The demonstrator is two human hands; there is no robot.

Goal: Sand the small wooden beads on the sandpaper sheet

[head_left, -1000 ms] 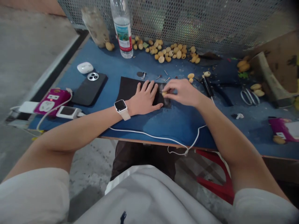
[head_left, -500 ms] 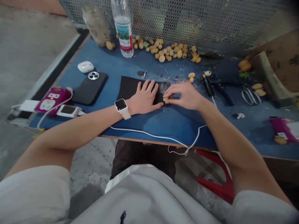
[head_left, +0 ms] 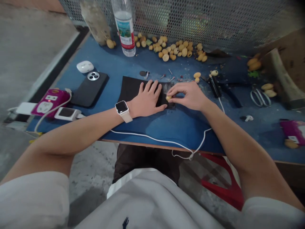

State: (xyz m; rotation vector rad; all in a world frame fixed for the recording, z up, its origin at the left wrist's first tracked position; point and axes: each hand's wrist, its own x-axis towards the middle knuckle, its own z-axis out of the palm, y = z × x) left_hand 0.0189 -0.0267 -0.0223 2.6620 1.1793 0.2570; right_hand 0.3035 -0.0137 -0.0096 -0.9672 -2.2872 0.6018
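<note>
My left hand (head_left: 148,100) lies flat with fingers spread on a black sheet (head_left: 128,87) that looks like sandpaper, pressing it to the blue table. Pale dust marks the sheet's right end. Thumb and fingers of my right hand (head_left: 187,96) pinch a small yellow nut-like piece (head_left: 168,98) against that dusty end, just right of my left thumb. The fingers partly hide the piece. Beyond the sheet lie several small rotary bits (head_left: 172,79) and a dark round disc (head_left: 143,73). A black pen-like rotary tool (head_left: 214,86) with a white cable rests right of my right hand.
Many yellow nut-like pieces (head_left: 184,52) line the mesh screen (head_left: 202,25) behind a water bottle (head_left: 125,35). A phone (head_left: 90,90), a white case (head_left: 85,66) and a purple power strip (head_left: 51,101) sit left. Scissors (head_left: 260,97) lie right. A white cable (head_left: 152,137) crosses the front edge.
The view has shifted slightly. My right hand, still pinching the small yellow piece, has moved a little up along the dusty end of the sheet. My left hand stays flat on it.
</note>
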